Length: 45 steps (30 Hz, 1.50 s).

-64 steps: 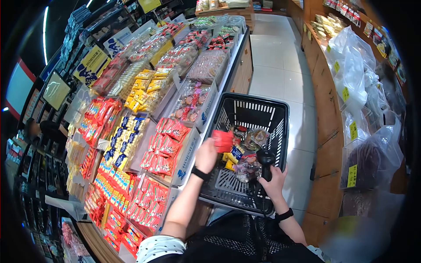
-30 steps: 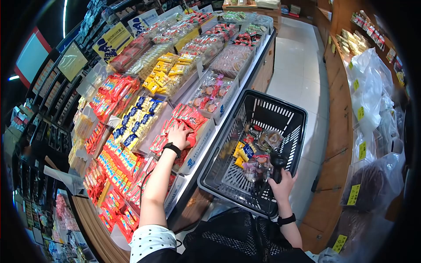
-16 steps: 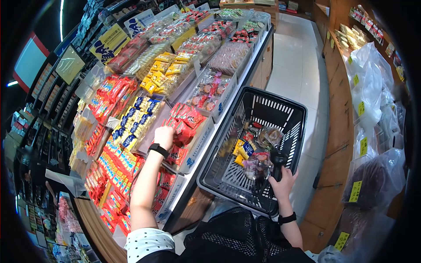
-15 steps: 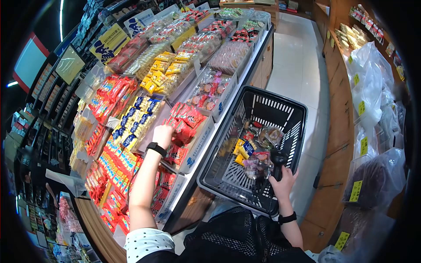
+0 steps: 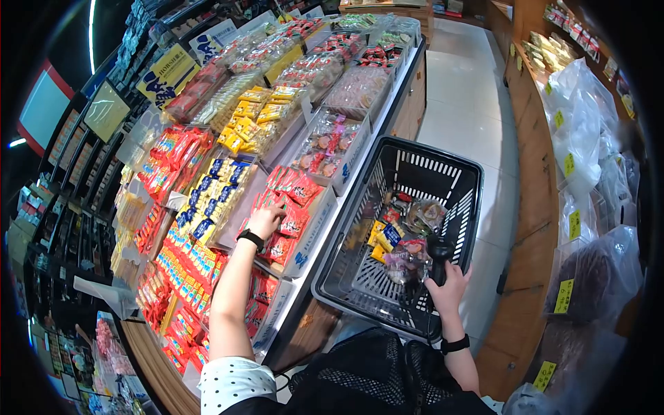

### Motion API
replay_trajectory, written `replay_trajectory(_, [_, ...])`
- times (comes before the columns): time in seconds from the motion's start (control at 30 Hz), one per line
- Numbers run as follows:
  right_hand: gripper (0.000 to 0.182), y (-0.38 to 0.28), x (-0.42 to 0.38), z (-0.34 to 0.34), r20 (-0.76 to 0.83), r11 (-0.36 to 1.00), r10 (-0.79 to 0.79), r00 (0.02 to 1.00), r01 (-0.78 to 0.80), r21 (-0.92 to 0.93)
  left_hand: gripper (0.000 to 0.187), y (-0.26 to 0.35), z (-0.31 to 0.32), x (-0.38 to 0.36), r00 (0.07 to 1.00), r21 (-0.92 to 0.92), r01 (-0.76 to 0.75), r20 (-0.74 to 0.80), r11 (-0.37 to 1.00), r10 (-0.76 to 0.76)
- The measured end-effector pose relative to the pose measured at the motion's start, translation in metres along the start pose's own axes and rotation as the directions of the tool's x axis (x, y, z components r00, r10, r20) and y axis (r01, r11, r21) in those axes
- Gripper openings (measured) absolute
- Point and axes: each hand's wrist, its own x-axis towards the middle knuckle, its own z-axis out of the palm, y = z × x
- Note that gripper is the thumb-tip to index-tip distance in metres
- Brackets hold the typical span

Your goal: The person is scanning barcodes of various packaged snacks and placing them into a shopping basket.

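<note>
My left hand (image 5: 265, 220), with a black band at the wrist, is over a bin of red packets (image 5: 292, 223). Its fingers are bent and slightly apart, resting on or just above the packets, and nothing shows lifted in them. Blue-and-white packets (image 5: 216, 194) fill the bin to its left. My right hand (image 5: 448, 285) is closed round the black handle (image 5: 440, 249) of a black shopping basket (image 5: 325, 270). Inside the basket lie yellow packets (image 5: 377, 234), a blue-and-yellow packet (image 5: 391, 237) and several clear-wrapped items (image 5: 426, 216).
The stepped display continues with yellow packets (image 5: 242, 131) and clear-wrapped goods (image 5: 357, 90). Beyond the basket runs a tiled aisle (image 5: 460, 104). Wooden cabinets (image 5: 515, 277) with plastic bags (image 5: 584, 117) line the right side.
My left hand has shifted slightly right and down over the red packets, and its fingers now show. My right hand stays on the basket's handle. The view has tilted a little.
</note>
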Motion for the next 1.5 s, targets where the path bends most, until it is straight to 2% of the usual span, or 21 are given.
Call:
replay_trajectory(0.13, [0.051,-0.004,0.003,0.000,-0.036,1.000,-0.011,0.999,0.011,-0.012,0.021,0.010,0.005,0.008,0.993,-0.107,0.109,-0.024,0.988,-0.112])
replay_trajectory(0.2, [0.051,-0.007,0.006,0.001,-0.031,1.000,-0.003,1.000,0.002,-0.018,0.020,0.023,0.001,0.015,0.940,0.112,-0.171,-0.279,0.979,0.196])
replay_trajectory(0.27, [0.050,-0.008,0.007,0.003,-0.041,1.000,0.004,0.999,-0.005,-0.017,0.018,0.057,-0.008,0.026,0.917,0.058,-0.221,-0.329,0.974,0.227])
replay_trajectory(0.4, [0.050,-0.007,0.012,0.007,-0.039,0.999,-0.002,0.999,0.001,-0.036,0.020,0.140,-0.015,0.051,0.896,-0.208,-0.367,-0.341,0.906,0.285])
replay_trajectory(0.5, [0.050,-0.009,0.014,0.006,-0.020,0.999,0.018,1.000,-0.018,-0.034,0.016,0.198,-0.001,0.064,0.895,-0.292,-0.428,-0.264,0.855,0.358])
replay_trajectory(0.6, [0.051,-0.007,0.014,0.008,-0.025,0.998,0.023,0.999,-0.024,-0.060,0.019,0.240,0.042,0.074,0.927,-0.319,-0.374,-0.162,0.871,0.338])
replay_trajectory(0.67, [0.052,-0.005,0.014,0.008,-0.046,0.997,0.017,0.999,-0.021,-0.079,0.030,0.250,0.096,0.084,0.941,-0.136,-0.338,-0.030,0.931,0.337])
replay_trajectory(0.73, [0.052,-0.004,0.016,0.008,-0.045,0.997,0.017,0.999,-0.020,-0.075,0.038,0.253,0.143,0.091,0.948,0.028,-0.258,0.202,0.966,0.247])
replay_trajectory(0.8, [0.053,-0.002,0.016,0.008,-0.027,0.997,0.034,0.999,-0.036,-0.061,0.045,0.246,0.195,0.094,0.944,0.115,-0.214,0.281,0.970,0.175])
replay_trajectory(0.83, [0.053,-0.002,0.016,0.006,-0.023,0.997,0.033,0.999,-0.035,-0.062,0.051,0.245,0.199,0.098,0.872,0.088,-0.083,0.489,0.993,0.030])
replay_trajectory(0.87, [0.052,-0.003,0.017,0.004,-0.020,0.997,0.033,0.999,-0.034,-0.062,0.056,0.238,0.226,0.092,0.914,0.138,-0.051,0.406,0.989,-0.010])
replay_trajectory(0.93, [0.052,-0.004,0.019,0.004,-0.021,0.997,0.034,0.999,-0.036,-0.061,0.058,0.224,0.273,0.092,0.964,0.281,-0.130,0.261,0.951,0.054])
replay_trajectory(1.03, [0.051,-0.006,0.020,0.005,-0.025,0.997,0.041,0.999,-0.042,-0.062,0.060,0.228,0.261,0.100,0.939,0.361,-0.187,0.340,0.914,0.058])
replay_trajectory(1.13, [0.051,-0.010,0.023,0.005,0.001,0.998,0.045,0.999,-0.045,-0.052,0.068,0.223,0.259,0.103,0.947,0.356,-0.181,0.316,0.917,0.064])
replay_trajectory(1.17, [0.051,-0.010,0.022,0.007,-0.008,0.997,0.042,0.999,-0.043,-0.066,0.079,0.224,0.260,0.103,0.942,0.364,-0.161,0.334,0.917,0.033])
replay_trajectory(1.27, [0.049,-0.011,0.021,0.009,-0.012,0.996,0.021,1.000,-0.022,-0.086,0.085,0.227,0.251,0.095,0.946,0.344,-0.015,0.309,0.939,-0.099])
replay_trajectory(1.33, [0.047,-0.012,0.020,0.009,-0.014,0.995,0.028,1.000,-0.029,-0.099,0.092,0.220,0.244,0.092,0.934,0.290,0.039,0.329,0.956,-0.138])
replay_trajectory(1.4, [0.044,-0.010,0.019,0.011,-0.014,0.995,0.024,1.000,-0.026,-0.092,0.094,0.216,0.219,0.095,0.914,-0.015,0.151,0.384,0.988,-0.134])
replay_trajectory(1.43, [0.044,-0.011,0.019,0.011,-0.004,0.996,0.029,1.000,-0.029,-0.087,0.081,0.215,0.205,0.101,0.876,-0.189,0.314,0.436,0.930,-0.207])
replay_trajectory(1.47, [0.043,-0.011,0.019,0.010,0.005,0.996,0.033,0.999,-0.032,-0.082,0.056,0.210,0.191,0.097,0.921,-0.361,0.277,0.364,0.890,-0.139])
replay_trajectory(1.5, [0.043,-0.011,0.019,0.009,0.008,0.996,0.032,0.999,-0.031,-0.083,0.047,0.211,0.170,0.098,0.834,-0.594,0.487,0.534,0.640,-0.139])
